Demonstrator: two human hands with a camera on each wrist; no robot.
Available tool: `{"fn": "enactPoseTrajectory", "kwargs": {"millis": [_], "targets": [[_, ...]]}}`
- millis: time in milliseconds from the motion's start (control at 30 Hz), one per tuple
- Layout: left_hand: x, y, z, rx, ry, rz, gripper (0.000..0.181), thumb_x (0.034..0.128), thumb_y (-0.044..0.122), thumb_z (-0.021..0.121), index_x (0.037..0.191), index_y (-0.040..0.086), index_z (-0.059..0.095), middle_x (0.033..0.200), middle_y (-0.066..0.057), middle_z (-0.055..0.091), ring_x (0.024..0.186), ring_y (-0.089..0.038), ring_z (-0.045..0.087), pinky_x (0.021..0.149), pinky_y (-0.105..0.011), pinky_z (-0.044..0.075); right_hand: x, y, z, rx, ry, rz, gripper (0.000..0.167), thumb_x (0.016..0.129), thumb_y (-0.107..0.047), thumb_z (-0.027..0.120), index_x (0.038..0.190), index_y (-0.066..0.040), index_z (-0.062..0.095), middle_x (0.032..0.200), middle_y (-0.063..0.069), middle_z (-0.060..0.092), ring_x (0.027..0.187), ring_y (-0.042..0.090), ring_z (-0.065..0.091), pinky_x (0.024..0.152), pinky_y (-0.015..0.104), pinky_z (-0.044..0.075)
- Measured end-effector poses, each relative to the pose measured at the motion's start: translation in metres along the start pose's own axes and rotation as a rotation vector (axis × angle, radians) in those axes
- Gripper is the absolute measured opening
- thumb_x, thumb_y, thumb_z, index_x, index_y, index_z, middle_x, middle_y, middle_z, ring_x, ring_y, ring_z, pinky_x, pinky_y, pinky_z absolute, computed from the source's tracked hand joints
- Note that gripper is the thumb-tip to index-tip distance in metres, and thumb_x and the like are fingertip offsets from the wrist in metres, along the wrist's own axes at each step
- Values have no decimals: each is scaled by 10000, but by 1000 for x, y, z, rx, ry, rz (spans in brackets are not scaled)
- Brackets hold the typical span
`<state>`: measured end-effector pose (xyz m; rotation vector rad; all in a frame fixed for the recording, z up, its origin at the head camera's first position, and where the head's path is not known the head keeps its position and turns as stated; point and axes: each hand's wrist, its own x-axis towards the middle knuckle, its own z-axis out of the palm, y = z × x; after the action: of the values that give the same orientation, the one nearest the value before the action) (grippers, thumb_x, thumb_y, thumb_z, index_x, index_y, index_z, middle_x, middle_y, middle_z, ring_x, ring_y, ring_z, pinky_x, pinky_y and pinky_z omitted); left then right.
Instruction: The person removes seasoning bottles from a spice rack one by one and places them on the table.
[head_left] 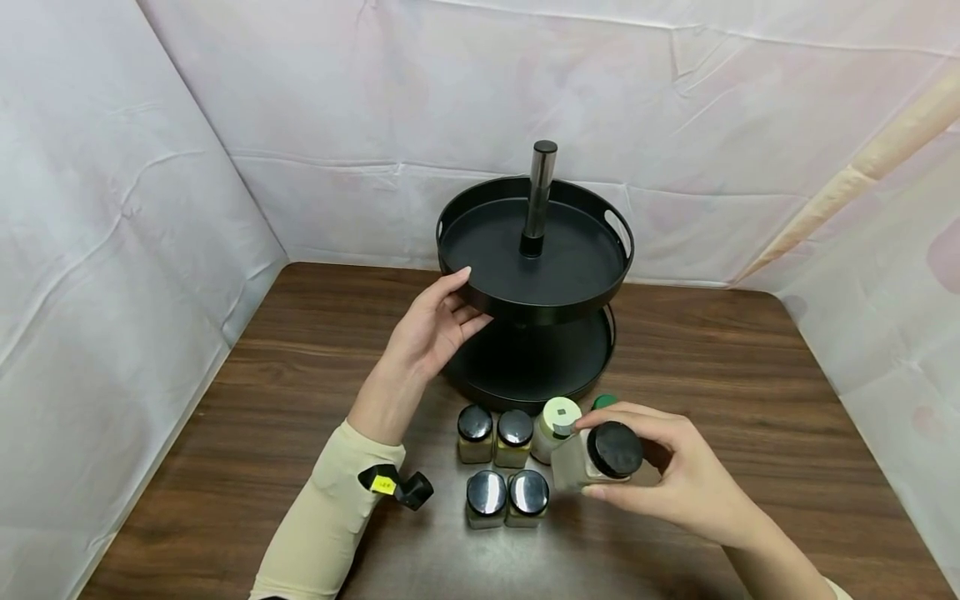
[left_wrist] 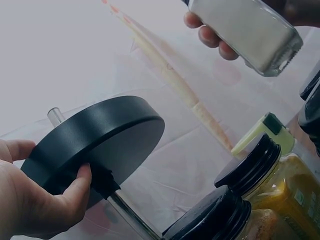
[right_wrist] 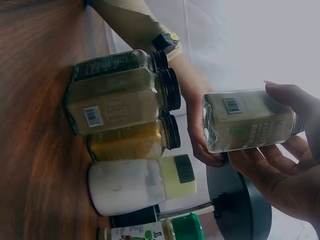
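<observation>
My right hand [head_left: 690, 475] holds a square glass spice jar [right_wrist: 250, 120] with a black lid and pale powder inside. The jar is tilted and raised above the table, its label and barcode facing the right wrist camera. My left hand [head_left: 427, 333] grips the near left rim of the upper tray [head_left: 487, 233] of a black two-tier round stand, with fingers above and below the edge. Below it is the lower tray [head_left: 517, 367], partly hidden by the upper one. Both tiers show bare black surfaces where visible.
Several black-lidded spice jars [head_left: 486, 493] stand in front of the stand. Beside them are a white bottle with a pale yellow-green lid [head_left: 560, 414] and a green-capped jar [right_wrist: 187, 227]. A metal post [head_left: 538, 192] rises from the upper tray. Pale cloth [head_left: 337, 100] hangs behind the wooden table.
</observation>
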<state>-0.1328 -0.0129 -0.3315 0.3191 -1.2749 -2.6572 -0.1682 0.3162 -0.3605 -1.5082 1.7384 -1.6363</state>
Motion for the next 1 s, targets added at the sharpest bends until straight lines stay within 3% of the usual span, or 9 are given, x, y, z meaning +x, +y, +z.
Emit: {"fn": "enactPoseTrajectory", "kwargs": {"millis": [467, 833, 1000], "targets": [[0, -1, -2, 1, 1, 1, 490, 1088, 189, 540, 1537, 38, 415, 1440, -165, 512, 1463, -391, 437, 1223, -534, 323, -7, 18, 12, -59, -26, -18, 577, 785, 1, 938, 1308, -42, 698, 1250, 125, 706, 1099, 198, 688, 890, 283, 600], [0, -2, -2, 9, 2, -7, 495, 1091, 195, 548, 1543, 45, 412, 1411, -151, 530, 1437, -379, 463, 1218, -531, 335, -15, 21, 17, -115, -38, 86, 529, 833, -133, 935, 1311, -112, 709, 1267, 54, 715, 1114, 175, 692, 895, 287, 601], [-1, -1, -4, 6, 5, -5, 499, 1092, 197, 546, 1545, 40, 409, 1403, -151, 528, 1431, -377, 463, 1218, -535, 334, -16, 25, 20, -126, -49, 93, 525, 845, -156, 929, 1320, -159, 705, 1260, 64, 720, 1114, 176, 701, 896, 300, 605]]}}
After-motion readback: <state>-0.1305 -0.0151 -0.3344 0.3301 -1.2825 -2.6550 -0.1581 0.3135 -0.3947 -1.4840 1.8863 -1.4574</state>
